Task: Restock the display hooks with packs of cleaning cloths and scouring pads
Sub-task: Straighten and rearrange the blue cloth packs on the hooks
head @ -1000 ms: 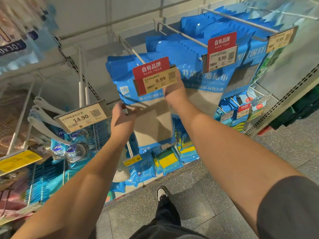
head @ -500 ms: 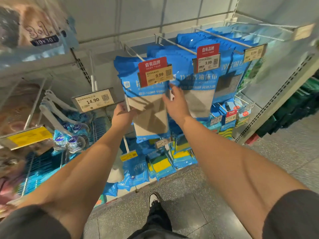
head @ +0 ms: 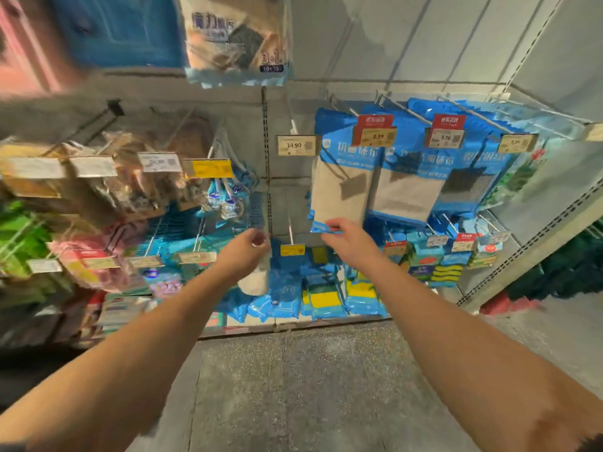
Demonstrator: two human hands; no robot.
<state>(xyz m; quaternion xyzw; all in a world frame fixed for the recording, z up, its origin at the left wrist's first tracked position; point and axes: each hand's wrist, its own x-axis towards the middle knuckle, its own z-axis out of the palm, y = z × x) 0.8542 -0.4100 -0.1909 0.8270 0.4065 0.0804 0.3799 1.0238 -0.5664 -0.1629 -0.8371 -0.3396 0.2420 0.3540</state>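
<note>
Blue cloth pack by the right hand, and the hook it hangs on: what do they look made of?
Blue cloth pack: apparently glossy printed plastic film with a clear window showing grey cloth, probably soft woven; blur hides the weave. Hook: thin pale rod, likely painted or plated metal wire. The right hand touches the pack's bottom edge.

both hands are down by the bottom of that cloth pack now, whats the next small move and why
Probably let go and reach for the next pack. The left cloth pack already hangs on its hook behind the 9.99 tag; the right hand only touches its bottom edge, and the left hand holds nothing visible.
</note>
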